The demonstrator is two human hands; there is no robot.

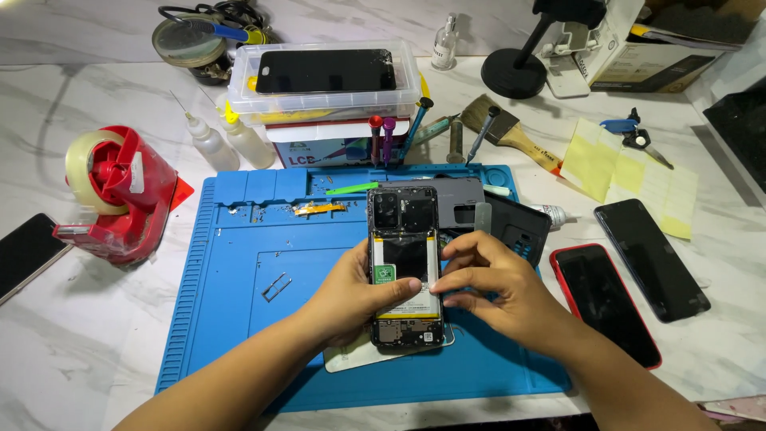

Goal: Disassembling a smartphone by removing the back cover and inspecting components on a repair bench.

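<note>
Both hands close on an opened phone [404, 267], back cover off and battery showing, standing lengthwise at the centre of the frame; the left hand [361, 294] cups its left edge from below with the thumb laid across the battery; the right hand [488, 281] grips the right edge, fingertips pressed to the battery beside that thumb; the phone lies over a blue work mat [239, 319], with a pale sheet [351, 361] just under its lower end; touching its upper right are a grey back cover [459, 199] and a dark phone case [523, 227]; a green pry tool [351, 188] and an orange flex strip [319, 209] rest on the mat's upper part; to the right, on the marble table [64, 351], lie a red-cased phone [606, 303] and a black phone [650, 259]; yellow sticky sheets [630, 175] sit upper right; a red tape dispenser [120, 191] stands at the left; a clear plastic box [323, 80] bearing a cracked screen sits at top centre, screwdrivers [387, 140] propped before it
</note>
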